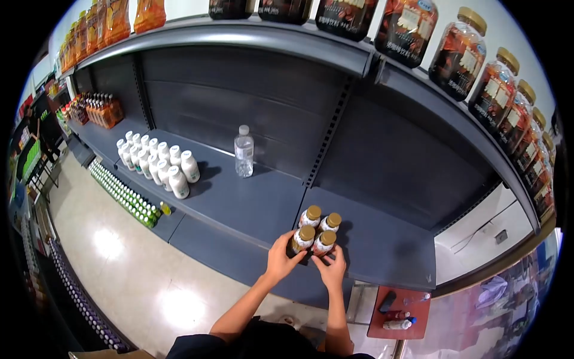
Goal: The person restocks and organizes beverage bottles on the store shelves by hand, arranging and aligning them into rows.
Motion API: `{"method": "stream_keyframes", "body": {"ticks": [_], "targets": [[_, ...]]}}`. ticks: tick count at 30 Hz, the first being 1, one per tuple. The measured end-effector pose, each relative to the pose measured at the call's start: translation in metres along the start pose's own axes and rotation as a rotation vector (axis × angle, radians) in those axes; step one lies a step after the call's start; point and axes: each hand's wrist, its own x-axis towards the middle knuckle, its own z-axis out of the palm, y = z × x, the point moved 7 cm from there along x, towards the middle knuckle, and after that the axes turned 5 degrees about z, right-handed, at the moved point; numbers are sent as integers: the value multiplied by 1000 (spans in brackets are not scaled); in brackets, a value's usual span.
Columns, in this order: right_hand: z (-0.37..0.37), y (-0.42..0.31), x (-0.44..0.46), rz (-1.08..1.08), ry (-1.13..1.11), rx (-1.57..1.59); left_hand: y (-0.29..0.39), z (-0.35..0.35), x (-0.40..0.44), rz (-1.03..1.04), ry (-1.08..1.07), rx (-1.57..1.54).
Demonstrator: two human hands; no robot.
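Several small bottles with gold caps stand in a tight two-by-two group at the front edge of the dark shelf (382,251). My left hand (281,257) is wrapped round the front left bottle (303,238). Fingers of my right hand (330,266) press on the front right bottle (323,243) from its right and front side. Behind these two, the back left bottle (310,216) and the back right bottle (330,222) stand upright, touched by neither hand as far as I can see.
White bottles (159,167) stand in rows on the left, near a clear bottle (244,152). Large dark bottles (460,57) line the upper shelf (287,40). Green bottles (128,196) sit low on the left. A red stool (373,323) holds several items at lower right.
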Motion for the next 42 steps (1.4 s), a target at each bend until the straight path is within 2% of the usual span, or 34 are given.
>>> {"method": "stream_keyframes", "body": {"ticks": [5,11,14,15,18,19,21,23,27,30,32,35,36,37,39,42], "targets": [[-1,7,2,16,-39,30,0,0,-3,32,8,47],[-9,-5,0,-13,-83,116,-10,-4,-12,-22,41,-183],[-26,26,0,13,-31,405,-19,-22,-24,-31,123,-272],[-34,28,-3,93,-33,503,-20,-31,-28,-40,133,-292],[-79,2,-10,-9,80,403,-9,-63,-25,-80,131,-320],[-93,-22,-11,-55,91,419,5,-75,-19,-104,172,-365],[-118,-82,-8,-176,107,429,57,-97,8,212,159,-124],[-143,-154,-4,-318,164,305,120,-115,45,513,172,66],[-181,-309,-7,-769,183,65,253,-136,103,974,173,205],[-189,-412,-7,-984,220,-76,347,-129,130,1213,172,334],[-184,-469,2,-1032,266,-119,389,-116,145,1261,147,406],[-184,-537,24,-1088,353,-271,414,-90,167,1297,144,488],[-184,-558,36,-1217,385,-344,418,-82,174,1304,157,507],[-184,-576,51,-1187,375,-402,419,-72,181,1316,162,596],[-173,-607,74,-1180,393,-708,417,-61,194,1341,162,702],[-153,-618,100,-1003,507,-1120,415,-52,200,1365,179,829]]}}
